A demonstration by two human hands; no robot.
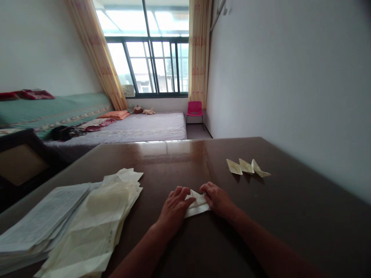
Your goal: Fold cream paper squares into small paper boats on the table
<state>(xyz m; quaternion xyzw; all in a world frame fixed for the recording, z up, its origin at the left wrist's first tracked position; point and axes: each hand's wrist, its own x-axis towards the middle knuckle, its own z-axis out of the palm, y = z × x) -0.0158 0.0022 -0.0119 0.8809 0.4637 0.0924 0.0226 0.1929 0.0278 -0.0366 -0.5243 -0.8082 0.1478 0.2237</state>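
- Left hand [174, 208], right hand [217, 199]: fingers curled, gripping paper [198, 210] from both sides, apparently to steady its folds.
- Sheets [94, 218] lie left, likely within reach.

folded white paper [198, 202], peaked far edge

Pink chair [195, 109] beside the bed [150, 127], near a patterned curtain [198, 50]
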